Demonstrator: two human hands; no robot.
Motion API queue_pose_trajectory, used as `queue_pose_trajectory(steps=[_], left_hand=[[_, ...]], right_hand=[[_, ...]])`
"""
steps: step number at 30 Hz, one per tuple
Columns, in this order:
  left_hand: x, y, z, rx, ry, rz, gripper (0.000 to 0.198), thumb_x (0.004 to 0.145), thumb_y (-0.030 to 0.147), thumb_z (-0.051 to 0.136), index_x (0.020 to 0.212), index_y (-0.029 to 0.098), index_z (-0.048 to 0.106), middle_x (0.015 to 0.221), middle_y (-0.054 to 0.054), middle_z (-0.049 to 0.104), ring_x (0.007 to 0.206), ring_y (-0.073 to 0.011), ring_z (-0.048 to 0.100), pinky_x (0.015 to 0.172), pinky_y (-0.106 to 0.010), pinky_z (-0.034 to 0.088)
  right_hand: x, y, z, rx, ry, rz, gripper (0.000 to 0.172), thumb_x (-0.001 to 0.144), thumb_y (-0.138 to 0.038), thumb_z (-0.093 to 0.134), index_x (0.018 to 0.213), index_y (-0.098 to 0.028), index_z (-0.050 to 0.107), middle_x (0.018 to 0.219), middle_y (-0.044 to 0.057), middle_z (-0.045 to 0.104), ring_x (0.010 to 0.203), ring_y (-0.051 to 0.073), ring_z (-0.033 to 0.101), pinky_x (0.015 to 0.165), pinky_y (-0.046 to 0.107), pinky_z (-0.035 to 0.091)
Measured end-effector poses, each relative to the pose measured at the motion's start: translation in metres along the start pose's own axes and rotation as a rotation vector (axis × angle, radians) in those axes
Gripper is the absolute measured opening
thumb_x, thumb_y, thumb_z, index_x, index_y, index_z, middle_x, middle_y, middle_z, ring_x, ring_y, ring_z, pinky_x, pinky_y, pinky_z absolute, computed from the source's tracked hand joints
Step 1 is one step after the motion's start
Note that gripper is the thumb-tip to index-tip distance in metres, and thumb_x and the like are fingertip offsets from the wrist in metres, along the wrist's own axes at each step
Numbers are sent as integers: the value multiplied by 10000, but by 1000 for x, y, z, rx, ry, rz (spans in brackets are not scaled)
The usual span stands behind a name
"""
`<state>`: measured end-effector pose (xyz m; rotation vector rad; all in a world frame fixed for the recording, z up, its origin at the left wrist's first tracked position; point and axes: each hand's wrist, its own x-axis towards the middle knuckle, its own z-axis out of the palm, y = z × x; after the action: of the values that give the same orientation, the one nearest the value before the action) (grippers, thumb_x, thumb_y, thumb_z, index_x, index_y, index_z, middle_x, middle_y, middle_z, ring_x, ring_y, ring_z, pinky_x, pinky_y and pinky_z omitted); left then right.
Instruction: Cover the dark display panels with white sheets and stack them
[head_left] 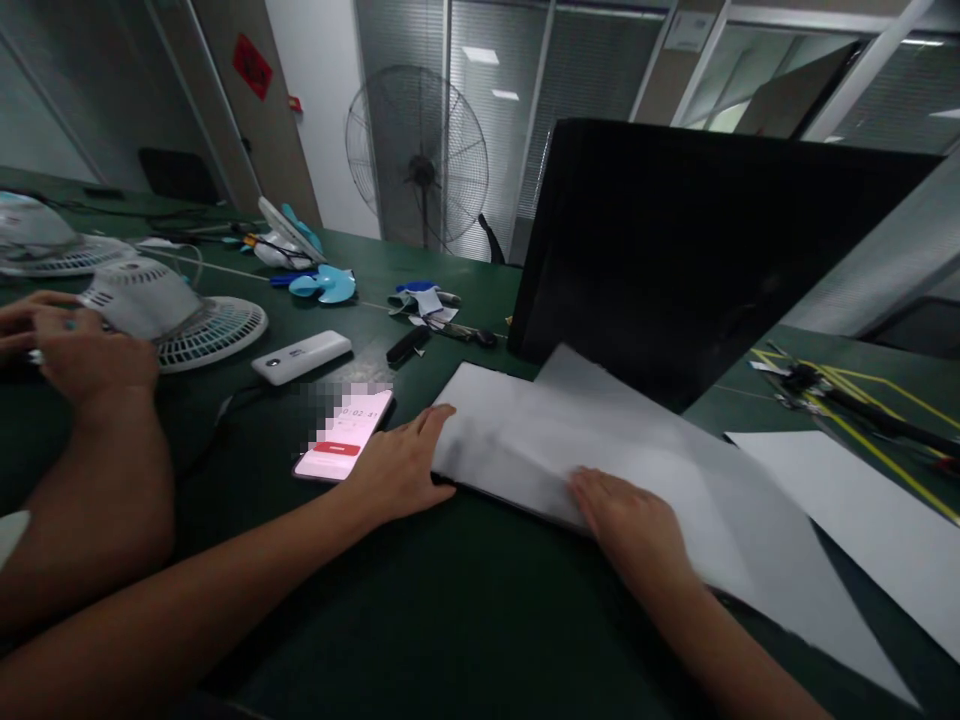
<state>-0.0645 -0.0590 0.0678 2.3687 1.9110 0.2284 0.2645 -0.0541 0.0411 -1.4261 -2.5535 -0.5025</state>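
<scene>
A large white sheet of paper (pixel 517 420) lies in front of me, its left part over something thin with a dark edge. A grey-white flap stands up at its back, and its right part spreads toward the lower right. My left hand (pixel 405 460) rests against the left edge, thumb and forefinger spread apart. On the paper's front part my right hand (pixel 634 520) lies with fingers stretched out, slightly blurred. Whether the paper is one sheet or several I cannot tell. Beside my left hand is a phone (pixel 349 432) with a lit timer screen.
Behind the paper stands a large black monitor (pixel 675 250). Another white sheet (pixel 862 510) and yellow-striped rods (pixel 885 400) lie at right. At left, another person's hands (pixel 97 350) touch a white fan (pixel 150 300). A white power bank (pixel 302 357) and blue fan blades (pixel 324 285) lie nearby.
</scene>
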Motion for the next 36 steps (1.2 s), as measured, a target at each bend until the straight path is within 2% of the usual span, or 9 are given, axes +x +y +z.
queue_pose_trajectory(steps=[2, 4, 6, 10, 15, 19, 23, 27, 36], left_hand=[[-1, 0, 1, -5, 33, 15, 1071, 754, 506, 732, 1600, 293, 110, 1680, -147, 219, 1187, -350, 644, 818, -425, 587], [-1, 0, 2, 2, 27, 43, 1087, 763, 497, 743, 1602, 371, 63, 1710, -107, 121, 1216, -357, 627, 812, -417, 588], [-1, 0, 3, 8, 10, 63, 1071, 776, 485, 744, 1599, 419, 63, 1711, -81, 130, 1203, -358, 635, 801, -412, 588], [0, 2, 3, 12, -5, 83, 1066, 791, 462, 729, 1609, 411, 49, 1712, -82, 139, 1195, -361, 640, 808, -417, 582], [1, 2, 5, 25, 0, 75, 1045, 791, 492, 725, 1611, 381, 87, 1708, -91, 160, 1196, -373, 641, 817, -428, 579], [1, -1, 8, 19, 6, 86, 1010, 790, 505, 727, 1603, 356, 146, 1696, -89, 205, 1212, -379, 632, 828, -442, 586], [1, -3, 10, 11, 8, 81, 989, 786, 511, 727, 1594, 355, 178, 1699, -74, 199, 1250, -386, 606, 836, -448, 594], [1, -3, 10, 7, 15, 78, 984, 788, 506, 730, 1593, 354, 183, 1699, -69, 199, 1279, -390, 585, 860, -458, 594], [2, -2, 10, 19, -17, 41, 948, 788, 531, 714, 1587, 298, 260, 1660, -93, 308, 1290, -380, 581, 928, -484, 578]], right_hand=[[3, -16, 10, 59, 34, -105, 299, 985, -170, 506, 1165, -189, 744, 1212, 95, 729, 1074, 218, 714, 914, 363, 596], [3, -22, 12, 103, 64, -107, 298, 1020, -256, 494, 1147, -180, 752, 1180, 96, 741, 1057, 221, 721, 930, 389, 597], [2, -26, 8, 159, 62, -97, 323, 1030, -307, 483, 1166, -183, 748, 1198, 95, 735, 1080, 229, 712, 957, 420, 588], [1, -39, -3, 310, 12, -135, 436, 1011, -333, 501, 1402, -177, 613, 1390, 117, 627, 1272, 261, 607, 1056, 478, 531], [-1, -46, -8, 470, -30, -229, 610, 1009, -305, 486, 1598, -229, 345, 1624, 99, 342, 1455, 237, 405, 1140, 441, 459], [-3, -33, -2, 367, 32, -144, 550, 1019, -326, 476, 1557, -226, 424, 1635, 100, 328, 1516, 280, 274, 1185, 531, 379], [-4, -24, 4, 202, -51, -22, 479, 1015, -430, 486, 1458, -265, 570, 1578, 122, 428, 1478, 359, 341, 1142, 626, 373], [-3, -29, 1, 173, -134, -31, 517, 1028, -459, 451, 1520, -305, 491, 1574, 119, 436, 1437, 325, 423, 1113, 554, 423], [0, -33, 1, 172, -197, -48, 538, 1033, -428, 447, 1563, -346, 408, 1616, 105, 365, 1464, 312, 382, 1108, 532, 400]])
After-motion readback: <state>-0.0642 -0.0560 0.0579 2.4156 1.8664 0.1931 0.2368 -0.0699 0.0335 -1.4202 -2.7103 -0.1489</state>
